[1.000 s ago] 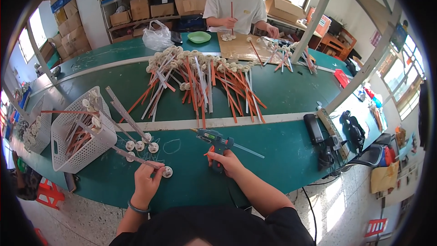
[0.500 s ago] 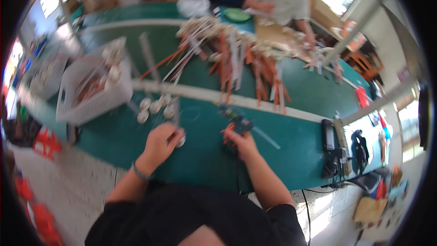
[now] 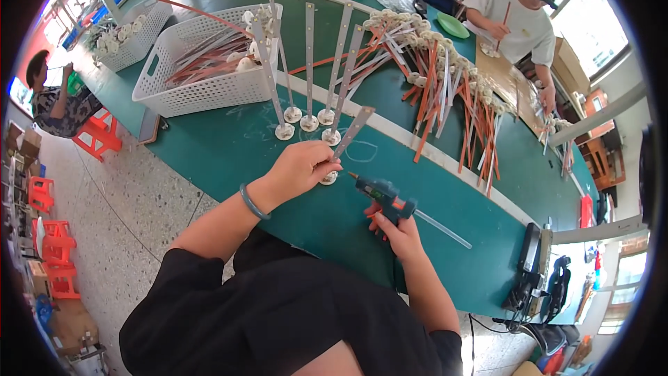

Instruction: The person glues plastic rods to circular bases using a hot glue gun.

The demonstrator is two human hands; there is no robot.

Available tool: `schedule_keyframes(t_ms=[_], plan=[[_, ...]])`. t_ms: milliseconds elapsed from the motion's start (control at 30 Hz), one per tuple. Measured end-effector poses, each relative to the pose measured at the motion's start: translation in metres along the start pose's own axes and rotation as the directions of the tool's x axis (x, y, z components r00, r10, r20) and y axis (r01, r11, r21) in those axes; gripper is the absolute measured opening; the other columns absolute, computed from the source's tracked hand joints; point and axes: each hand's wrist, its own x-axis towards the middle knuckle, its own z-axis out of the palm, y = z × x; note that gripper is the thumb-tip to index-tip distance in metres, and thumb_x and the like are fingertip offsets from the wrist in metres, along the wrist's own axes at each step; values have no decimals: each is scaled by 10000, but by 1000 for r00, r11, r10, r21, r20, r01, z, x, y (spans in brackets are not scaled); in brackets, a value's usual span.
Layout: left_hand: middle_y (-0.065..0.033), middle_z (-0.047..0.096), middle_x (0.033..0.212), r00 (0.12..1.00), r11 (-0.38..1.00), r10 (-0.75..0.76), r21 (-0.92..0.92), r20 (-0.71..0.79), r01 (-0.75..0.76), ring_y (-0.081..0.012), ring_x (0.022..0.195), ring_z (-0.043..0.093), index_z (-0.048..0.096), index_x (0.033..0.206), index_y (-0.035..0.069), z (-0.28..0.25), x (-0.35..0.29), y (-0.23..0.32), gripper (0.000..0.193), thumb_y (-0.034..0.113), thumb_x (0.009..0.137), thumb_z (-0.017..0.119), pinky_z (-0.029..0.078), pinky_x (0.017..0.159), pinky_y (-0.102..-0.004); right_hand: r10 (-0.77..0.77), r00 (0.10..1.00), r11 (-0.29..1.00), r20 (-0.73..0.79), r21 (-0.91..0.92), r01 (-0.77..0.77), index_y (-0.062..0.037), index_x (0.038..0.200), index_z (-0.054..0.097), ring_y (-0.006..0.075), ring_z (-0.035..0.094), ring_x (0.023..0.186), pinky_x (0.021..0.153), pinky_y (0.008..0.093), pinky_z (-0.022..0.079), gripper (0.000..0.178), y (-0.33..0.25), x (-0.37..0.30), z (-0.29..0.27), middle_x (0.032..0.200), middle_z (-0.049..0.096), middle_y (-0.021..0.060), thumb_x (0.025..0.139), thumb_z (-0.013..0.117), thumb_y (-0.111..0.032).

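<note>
My left hand [image 3: 296, 175] pinches a flat grey strip [image 3: 355, 132] with a row of dots. The strip rises, tilted, from a small round whitish base [image 3: 329, 179] on the green table, just under my fingertips. My right hand [image 3: 398, 233] is wrapped round the handle of a dark glue gun [image 3: 383, 195] with orange parts. A clear glue stick [image 3: 444, 230] juts from its back, and its nozzle points at the whitish base with a small gap between. Beyond my left hand, several similar grey strips [image 3: 308, 63] stand upright on round bases [image 3: 308, 123].
A white plastic basket [image 3: 216, 94] of orange and grey strips stands at the left, another basket [image 3: 142, 45] behind it. Bundled strips with whitish tops [image 3: 445, 76] lie across the table's middle. A co-worker [image 3: 518, 17] works at far right. Black cables [image 3: 522, 292] lie near the right edge.
The view has swung left and become sharper. My hands are closer together, and the glue gun's nozzle has come near the base at my left fingertips.
</note>
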Motion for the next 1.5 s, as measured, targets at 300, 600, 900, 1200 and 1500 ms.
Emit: schedule_keyframes(t_ms=[300,600,900,1200,1500], plan=[[-110,665,804,999,998,-42,-44,-2,42,-287,713,654,669,878,13,0,2,-4,119,90,841,753,511,629,-343,-84,996,975,40,-203,90,-28,1189,609,71,589,718,549,213,448,279,4,16,19,972,697,48,978,634,-210],[-106,672,810,998,995,-60,-82,-27,58,-263,703,657,672,887,10,2,2,-11,112,81,850,750,510,620,-328,-18,1000,984,24,-178,22,-23,1165,616,65,580,700,545,212,447,277,-3,24,21,969,695,48,970,647,-217],[-101,665,808,996,992,-88,-92,-10,87,-250,678,648,628,843,3,1,3,-12,148,74,845,757,504,609,-319,-155,987,942,37,-296,159,-8,1134,625,79,597,737,590,236,482,229,5,31,27,928,677,46,964,642,-161],[-93,652,803,994,989,-108,-102,0,108,-233,678,639,672,923,11,3,2,-13,108,61,856,741,501,611,-313,-39,999,978,-22,-207,34,-18,1120,622,147,567,768,706,315,477,224,4,27,27,856,637,67,941,653,-149],[-94,654,804,995,991,-94,-94,-16,92,-233,683,647,684,929,10,4,1,-10,100,60,860,736,507,621,-316,-76,997,975,-32,-212,67,-8,1052,621,78,586,733,596,251,483,156,3,27,26,857,620,8,948,655,-119]])
